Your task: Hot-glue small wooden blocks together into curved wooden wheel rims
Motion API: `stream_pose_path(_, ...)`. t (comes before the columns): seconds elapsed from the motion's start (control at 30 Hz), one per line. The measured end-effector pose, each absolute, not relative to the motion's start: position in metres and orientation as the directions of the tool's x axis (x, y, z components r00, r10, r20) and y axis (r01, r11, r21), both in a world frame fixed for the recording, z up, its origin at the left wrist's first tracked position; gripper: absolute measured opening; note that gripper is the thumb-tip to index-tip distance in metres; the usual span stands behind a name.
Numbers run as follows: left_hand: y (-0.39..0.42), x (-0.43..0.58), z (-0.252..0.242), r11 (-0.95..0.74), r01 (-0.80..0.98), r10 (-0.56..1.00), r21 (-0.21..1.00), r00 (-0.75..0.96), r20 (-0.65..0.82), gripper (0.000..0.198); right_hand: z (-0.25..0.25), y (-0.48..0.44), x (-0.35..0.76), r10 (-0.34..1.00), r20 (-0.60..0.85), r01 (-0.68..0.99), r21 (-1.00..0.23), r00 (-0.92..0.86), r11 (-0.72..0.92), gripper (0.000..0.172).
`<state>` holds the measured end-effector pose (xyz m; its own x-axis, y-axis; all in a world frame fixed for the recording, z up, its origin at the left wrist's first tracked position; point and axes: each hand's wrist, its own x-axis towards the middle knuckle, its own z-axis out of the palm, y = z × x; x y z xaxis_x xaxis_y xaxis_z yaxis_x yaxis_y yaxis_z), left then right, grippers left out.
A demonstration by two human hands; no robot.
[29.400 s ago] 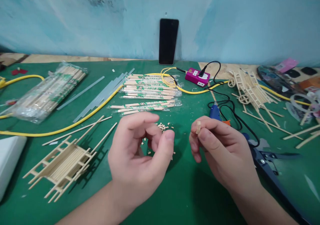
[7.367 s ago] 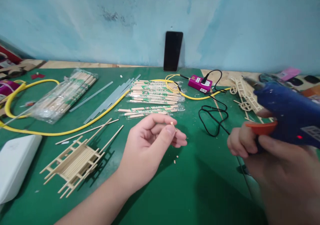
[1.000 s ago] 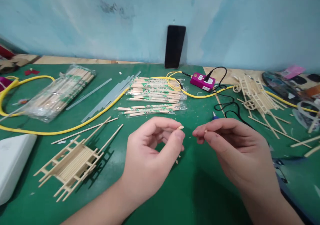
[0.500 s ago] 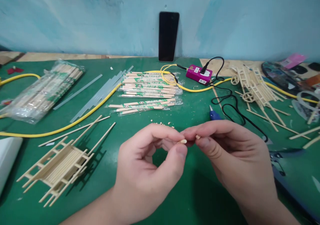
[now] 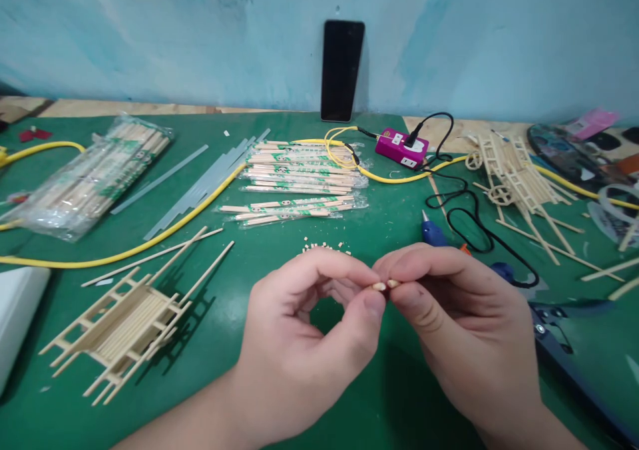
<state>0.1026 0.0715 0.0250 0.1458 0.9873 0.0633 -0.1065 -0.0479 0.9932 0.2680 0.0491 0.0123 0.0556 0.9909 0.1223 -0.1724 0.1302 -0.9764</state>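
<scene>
Between the thumb and forefinger of my left hand (image 5: 312, 343) is a small pale piece of wood (image 5: 379, 287), its end sticking out to the right. My right hand (image 5: 464, 330) pinches another tiny wooden piece (image 5: 394, 283) close beside it. The two pieces nearly meet; I cannot tell whether they touch. Just beyond my hands, small cut wooden bits (image 5: 324, 245) lie scattered on the green mat. A small cart frame built from sticks (image 5: 124, 333) rests to the left of my left hand.
Behind are wrapped chopsticks (image 5: 304, 170), clear glue sticks (image 5: 200, 184) and a bagged chopstick bundle (image 5: 94, 177). A phone (image 5: 342, 70) leans on the wall. To the right are a purple power socket (image 5: 402, 149), a blue glue gun (image 5: 433, 231), a stick-built wheeled cart (image 5: 519, 177) and cutters (image 5: 569, 363).
My right hand has brought its piece up against or very near the one in my left hand. The view has shifted slightly.
</scene>
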Motion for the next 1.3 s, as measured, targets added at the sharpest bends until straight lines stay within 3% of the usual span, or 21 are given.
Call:
stream_pose_path(0.5, 0.0712, 0.102, 0.0253, -0.026, -0.121, 0.984, 0.992, 0.171, 0.047, 0.014, 0.0145, 0.0499, 0.2669, 0.993, 0.12, -0.265, -0.957, 0.008, 0.118, 0.018)
stream_pose_path(1.3, 0.0675, 0.1003, 0.025, -0.017, -0.141, 0.983, 0.99, 0.18, 0.043, 0.013, 0.0147, 0.0466, 0.2705, 0.975, 0.217, -0.12, -0.968, 0.049, 0.222, 0.017)
